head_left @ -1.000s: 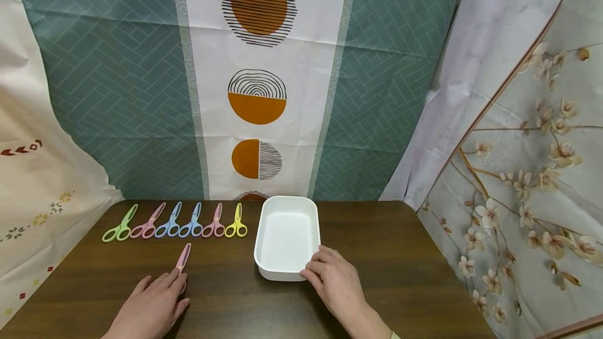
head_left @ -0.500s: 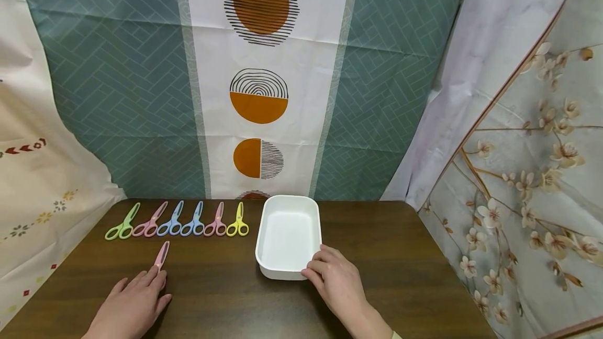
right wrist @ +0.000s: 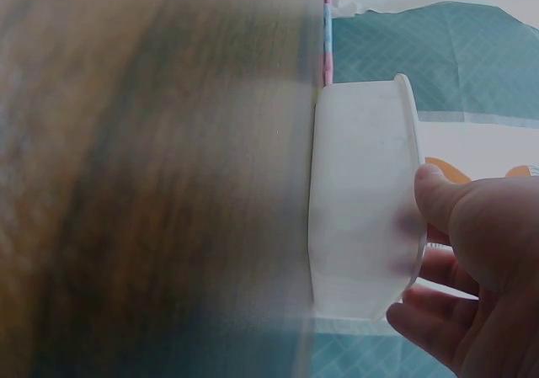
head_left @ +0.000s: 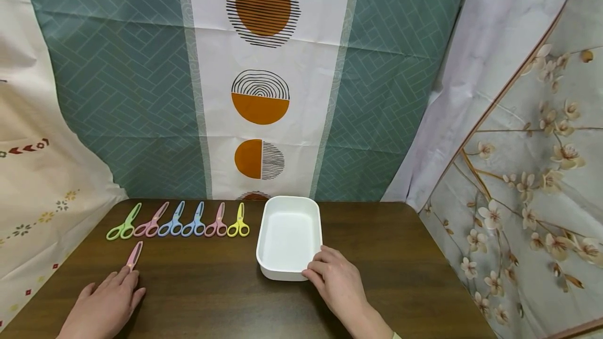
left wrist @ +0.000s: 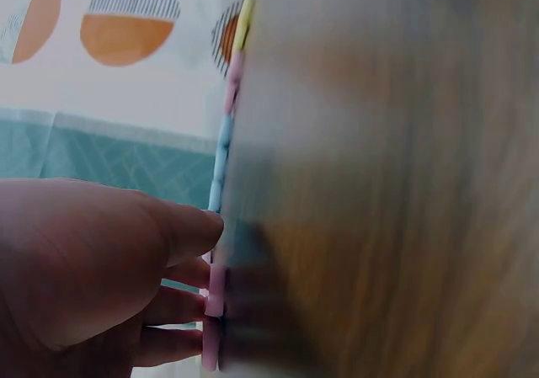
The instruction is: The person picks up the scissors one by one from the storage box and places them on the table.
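My left hand (head_left: 105,302) lies low over the table at the front left, its fingers resting on a pair of pink scissors (head_left: 134,256). The blade points away from me, and the fingers cover most of the handles. In the left wrist view, nearly straight fingertips touch the pink handles (left wrist: 216,290) while the thumb stays apart. My right hand (head_left: 336,281) grips the near right corner of a white rectangular tray (head_left: 282,276), thumb at the near rim and fingers over the right side. The right wrist view shows the tray's outer wall (right wrist: 362,193) upright on the table.
Along the back left of the brown table (head_left: 212,297) runs a row of several scissors: green (head_left: 126,222), pink (head_left: 152,221), two blue (head_left: 194,220), another pink (head_left: 216,221) and yellow (head_left: 238,221). Curtains (head_left: 386,93) hang behind the table and at both sides.
My left hand has slid to the left across the table, taking the pink scissors along below the row. The right hand and the white tray stay in place.
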The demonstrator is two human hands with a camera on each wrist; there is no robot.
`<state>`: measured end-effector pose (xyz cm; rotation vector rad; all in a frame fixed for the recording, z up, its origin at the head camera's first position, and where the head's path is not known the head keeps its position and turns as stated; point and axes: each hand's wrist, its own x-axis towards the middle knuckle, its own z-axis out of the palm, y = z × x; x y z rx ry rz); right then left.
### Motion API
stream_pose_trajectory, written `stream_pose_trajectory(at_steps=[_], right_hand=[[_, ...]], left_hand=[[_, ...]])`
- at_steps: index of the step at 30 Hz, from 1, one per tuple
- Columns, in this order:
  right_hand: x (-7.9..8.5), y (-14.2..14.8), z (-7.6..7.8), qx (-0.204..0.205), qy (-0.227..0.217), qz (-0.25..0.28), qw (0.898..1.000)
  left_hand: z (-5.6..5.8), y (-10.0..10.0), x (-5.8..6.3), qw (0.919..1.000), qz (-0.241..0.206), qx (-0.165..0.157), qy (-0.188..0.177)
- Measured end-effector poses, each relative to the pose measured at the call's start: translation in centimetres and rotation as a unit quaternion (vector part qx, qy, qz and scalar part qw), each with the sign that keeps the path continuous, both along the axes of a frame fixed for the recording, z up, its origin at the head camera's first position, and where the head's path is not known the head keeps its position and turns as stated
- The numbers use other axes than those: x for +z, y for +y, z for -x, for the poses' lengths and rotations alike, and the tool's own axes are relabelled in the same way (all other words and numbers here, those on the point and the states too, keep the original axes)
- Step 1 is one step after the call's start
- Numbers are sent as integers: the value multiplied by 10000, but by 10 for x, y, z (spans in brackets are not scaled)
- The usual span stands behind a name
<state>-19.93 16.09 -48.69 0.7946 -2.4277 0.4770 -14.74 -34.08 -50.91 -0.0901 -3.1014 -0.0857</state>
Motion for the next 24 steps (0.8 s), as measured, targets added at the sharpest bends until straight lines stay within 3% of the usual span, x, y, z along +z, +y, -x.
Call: stream_pose_trajectory(at_steps=[5,14,24], right_hand=[[0,0,0,-39,11,45,10000],[2,1,0,-116,-34,62,9999],[0,-1,1,-67,-47,14,10000]], left_hand=[[-3,-15,0,10000,-6,82,47],[-3,-31,-1,9992,-68,318,-228],[-5,-43,-7,9984,-149,539,-10]])
